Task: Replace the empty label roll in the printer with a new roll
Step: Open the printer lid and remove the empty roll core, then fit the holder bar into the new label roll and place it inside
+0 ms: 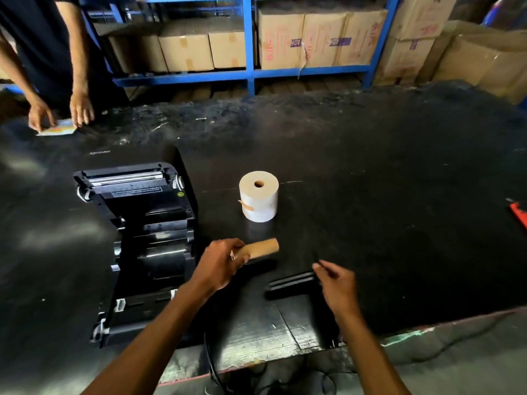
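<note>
The black label printer [142,246] lies on the left of the dark table [385,195] with its lid swung open and its roll bay bare. A full white label roll [259,196] stands on end in the middle of the table. My left hand [219,265] is shut on a brown cardboard core [263,248], the empty roll, held just above the table to the right of the printer. My right hand [336,283] grips the right end of a black spindle bar [291,283] that lies on the table below the core.
Another person [57,67] stands at the far left edge, hands near a small colourful packet [57,129]. Blue shelving [248,52] with cardboard boxes lines the back. A red tool [519,213] lies at the right edge. A black cable [211,360] hangs off the near edge.
</note>
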Tool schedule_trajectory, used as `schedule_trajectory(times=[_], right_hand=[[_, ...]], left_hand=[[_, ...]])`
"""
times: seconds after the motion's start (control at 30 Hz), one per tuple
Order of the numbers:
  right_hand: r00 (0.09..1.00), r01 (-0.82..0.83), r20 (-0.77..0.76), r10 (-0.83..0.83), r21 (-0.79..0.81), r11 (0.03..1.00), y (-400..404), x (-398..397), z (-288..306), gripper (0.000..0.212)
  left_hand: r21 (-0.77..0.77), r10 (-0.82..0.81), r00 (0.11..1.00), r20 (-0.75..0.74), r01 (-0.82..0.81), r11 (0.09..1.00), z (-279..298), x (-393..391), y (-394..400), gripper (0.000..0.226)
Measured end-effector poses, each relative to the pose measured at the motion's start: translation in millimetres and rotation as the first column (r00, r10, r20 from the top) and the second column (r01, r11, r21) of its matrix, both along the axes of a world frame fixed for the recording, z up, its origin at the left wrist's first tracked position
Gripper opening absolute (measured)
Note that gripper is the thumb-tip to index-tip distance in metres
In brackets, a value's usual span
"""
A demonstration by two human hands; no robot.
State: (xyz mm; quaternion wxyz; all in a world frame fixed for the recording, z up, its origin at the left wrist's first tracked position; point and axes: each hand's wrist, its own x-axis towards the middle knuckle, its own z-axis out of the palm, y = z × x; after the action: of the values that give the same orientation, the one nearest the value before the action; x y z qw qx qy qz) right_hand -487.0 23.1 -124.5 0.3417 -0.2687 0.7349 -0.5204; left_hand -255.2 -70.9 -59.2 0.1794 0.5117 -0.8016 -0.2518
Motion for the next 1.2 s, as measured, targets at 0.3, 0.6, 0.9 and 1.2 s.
schedule_trajectory(times=[0.3,0.6,0.9,1.2], right_hand=[[0.849,-0.119,-0.473,0.235,0.264,0.957,20,39,-16,0.029],[0.828,-0.234,-0.502,0.248,0.093,0.968,-54,19,36,0.037],[0.462,-0.438,-0.617,0.637,0.467,0.769,-181,57,73,0.072],[0.425,-0.322,-0.714,0.557,0.455,0.830,-185,53,59,0.060]], left_hand=[[0.100,-0.122,0.984,0.131,0.109,0.989,-53,-26,21,0.033],[0.233,0.063,0.994,-0.087,-0.041,0.972,-41,-11,20,0.038],[0.492,0.395,0.902,-0.175,-0.267,0.828,-23,-16,-26,0.045],[0.672,0.562,0.755,-0.337,-0.225,0.706,-24,-45,-55,0.031]])
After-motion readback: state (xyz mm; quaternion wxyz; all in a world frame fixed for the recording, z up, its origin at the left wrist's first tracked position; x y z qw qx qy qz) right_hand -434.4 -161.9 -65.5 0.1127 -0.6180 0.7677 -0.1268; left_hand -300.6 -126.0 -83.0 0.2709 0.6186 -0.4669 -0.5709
